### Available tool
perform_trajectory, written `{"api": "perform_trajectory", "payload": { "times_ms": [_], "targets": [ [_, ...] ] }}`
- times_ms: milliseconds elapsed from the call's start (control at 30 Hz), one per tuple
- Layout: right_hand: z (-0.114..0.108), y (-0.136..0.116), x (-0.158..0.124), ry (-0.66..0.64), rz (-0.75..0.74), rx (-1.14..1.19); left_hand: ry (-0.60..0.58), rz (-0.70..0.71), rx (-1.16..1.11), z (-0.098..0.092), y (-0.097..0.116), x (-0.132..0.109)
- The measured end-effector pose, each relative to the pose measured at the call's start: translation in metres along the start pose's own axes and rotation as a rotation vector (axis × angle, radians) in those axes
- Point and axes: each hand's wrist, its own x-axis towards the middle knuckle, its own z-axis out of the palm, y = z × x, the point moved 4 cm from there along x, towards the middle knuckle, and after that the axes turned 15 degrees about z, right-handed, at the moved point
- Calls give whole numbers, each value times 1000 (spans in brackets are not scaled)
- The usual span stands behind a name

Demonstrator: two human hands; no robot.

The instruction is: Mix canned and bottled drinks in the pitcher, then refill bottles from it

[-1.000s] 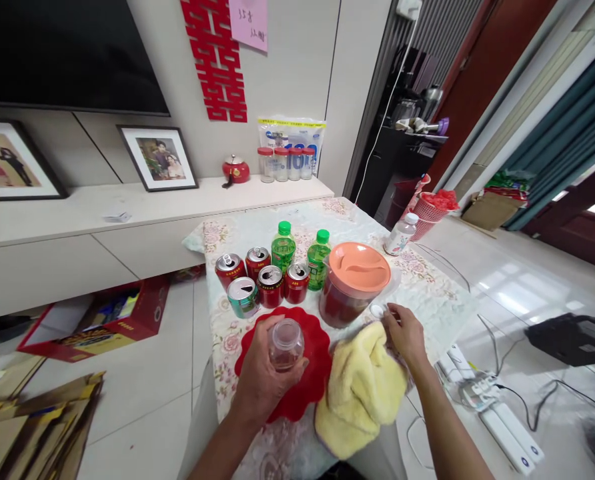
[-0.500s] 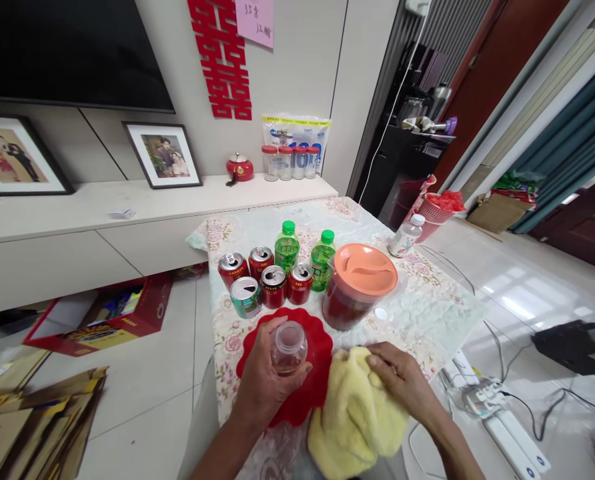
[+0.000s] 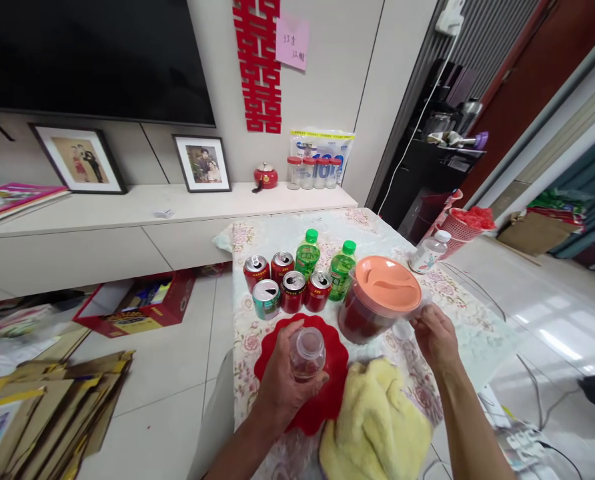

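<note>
My left hand (image 3: 290, 383) is wrapped round a small clear plastic bottle (image 3: 308, 347), its uncapped mouth facing up, above a red scalloped plate (image 3: 333, 400). My right hand (image 3: 435, 333) is closed at the handle of a clear pitcher (image 3: 360, 320) with dark reddish liquid and an orange lid (image 3: 387, 283). The pitcher stands on the table. A yellow towel (image 3: 380, 420) lies bunched at the table's near edge, left of my right forearm. A whitish cap (image 3: 402, 330), partly blurred, lies between the pitcher and my right hand.
Several red cans (image 3: 293, 293), a teal can (image 3: 266, 300) and two green-capped bottles (image 3: 341, 272) stand left of the pitcher. Farther right are a white-capped bottle (image 3: 430, 253) and a pink basket (image 3: 460, 233). Red-lidded jars (image 3: 307, 173) line the cabinet behind.
My right hand has let go of the yellow towel and moved up to the pitcher's handle. The left hand still holds the bottle over the plate. The view has turned slightly left.
</note>
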Motion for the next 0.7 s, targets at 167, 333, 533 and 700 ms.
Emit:
{"api": "perform_trajectory", "payload": {
  "times_ms": [167, 333, 533, 700],
  "targets": [
    [7, 7, 16, 19, -14, 173, 22, -38, -12, 2, -1, -1],
    [16, 0, 5, 54, -30, 297, 30, -66, -8, 0, 11, 4],
    [20, -24, -18, 64, -37, 348, 42, -35, -11, 4, 20, 3],
    [23, -53, -35, 124, -27, 339, 152, 21, 36, 9, 16, -1]
  ]
}}
